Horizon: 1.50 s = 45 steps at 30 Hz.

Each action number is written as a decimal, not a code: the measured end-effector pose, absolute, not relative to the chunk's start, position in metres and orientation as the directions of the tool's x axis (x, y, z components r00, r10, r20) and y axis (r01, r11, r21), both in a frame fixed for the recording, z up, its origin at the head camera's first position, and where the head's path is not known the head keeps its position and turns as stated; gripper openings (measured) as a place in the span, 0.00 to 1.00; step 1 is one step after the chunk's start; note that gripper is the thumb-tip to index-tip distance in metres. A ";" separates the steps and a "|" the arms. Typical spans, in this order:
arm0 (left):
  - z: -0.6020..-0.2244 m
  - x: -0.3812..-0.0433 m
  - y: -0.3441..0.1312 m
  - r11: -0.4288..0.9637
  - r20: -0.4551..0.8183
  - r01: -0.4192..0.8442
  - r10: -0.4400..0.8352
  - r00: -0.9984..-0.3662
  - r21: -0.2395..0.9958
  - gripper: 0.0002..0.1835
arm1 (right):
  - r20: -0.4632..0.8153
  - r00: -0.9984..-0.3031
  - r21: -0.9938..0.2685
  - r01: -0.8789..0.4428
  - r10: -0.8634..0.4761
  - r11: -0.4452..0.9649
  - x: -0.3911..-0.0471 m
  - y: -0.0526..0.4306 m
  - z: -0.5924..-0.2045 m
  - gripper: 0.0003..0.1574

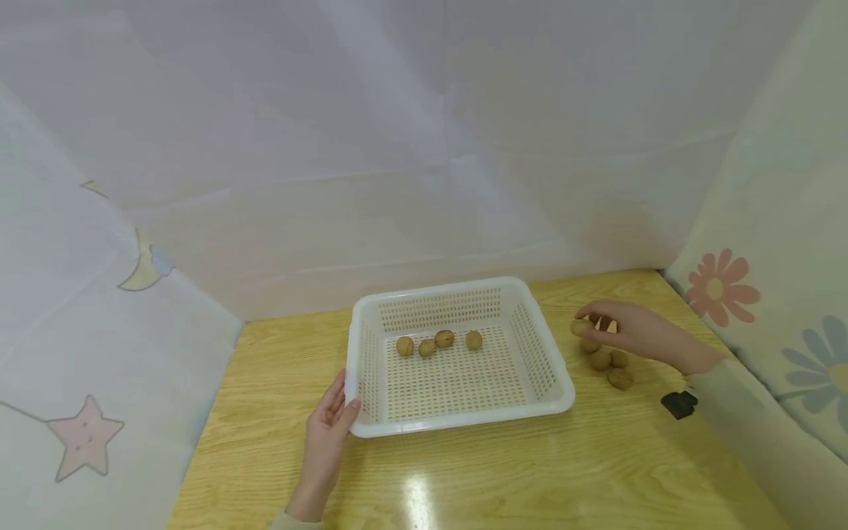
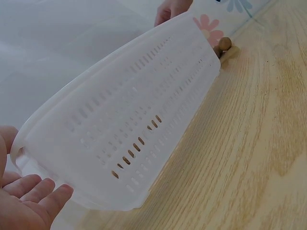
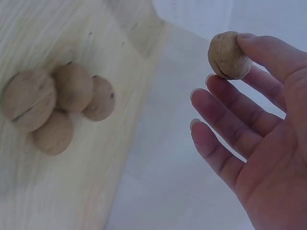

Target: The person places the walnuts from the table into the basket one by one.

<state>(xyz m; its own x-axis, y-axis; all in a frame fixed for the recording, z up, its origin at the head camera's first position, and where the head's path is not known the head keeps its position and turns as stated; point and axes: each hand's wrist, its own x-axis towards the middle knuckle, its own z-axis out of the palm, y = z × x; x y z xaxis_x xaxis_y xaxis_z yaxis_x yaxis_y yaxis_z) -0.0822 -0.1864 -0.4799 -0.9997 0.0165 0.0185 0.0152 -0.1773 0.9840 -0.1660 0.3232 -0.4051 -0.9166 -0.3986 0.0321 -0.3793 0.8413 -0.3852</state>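
Note:
A walnut [image 3: 229,55] is pinched between the thumb and fingers of my right hand [image 1: 626,333], raised a little above the table. Below that hand several walnuts [image 1: 601,360] lie in a loose group on the wood, seen close in the right wrist view as a cluster of walnuts [image 3: 29,99]. My left hand [image 1: 326,428] grips the near left corner of a white plastic basket [image 1: 464,422], thumb over the rim and fingers against the outer wall. Inside the basket, several walnuts [image 1: 444,338] rest on the slotted floor.
The light wooden table [image 1: 278,383] carries everything. White cloth [image 1: 298,243] hangs along its back edge, and flower-printed cloth [image 1: 782,294] stands at the right. A black device [image 1: 679,404] sits at my right wrist.

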 end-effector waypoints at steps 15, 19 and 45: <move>-0.479 -0.082 -0.186 -0.180 -0.005 -0.007 0.013 -1.000 0.984 0.33 | 0.007 -0.854 -0.422 -0.475 -0.521 0.773 -0.183 0.265 -0.369 0.21; -0.479 -0.082 -0.187 -0.187 -0.002 -0.004 0.013 -1.000 0.982 0.33 | 0.000 -0.819 -0.429 -0.519 -0.574 0.739 -0.190 0.248 -0.361 0.17; -0.480 -0.082 -0.188 -0.174 0.038 0.030 0.042 -0.998 0.984 0.33 | -0.023 -0.658 -0.433 -0.672 -0.752 0.601 -0.233 0.132 -0.394 0.17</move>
<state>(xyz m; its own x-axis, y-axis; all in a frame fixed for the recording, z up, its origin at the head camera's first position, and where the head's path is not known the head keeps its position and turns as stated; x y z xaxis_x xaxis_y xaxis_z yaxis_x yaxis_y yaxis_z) -0.0819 -0.1882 -0.4796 -0.9984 0.0421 0.0382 0.0303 -0.1743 0.9842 -0.2334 0.1317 -0.3945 -0.6582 -0.7525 -0.0231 -0.6718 0.6010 -0.4331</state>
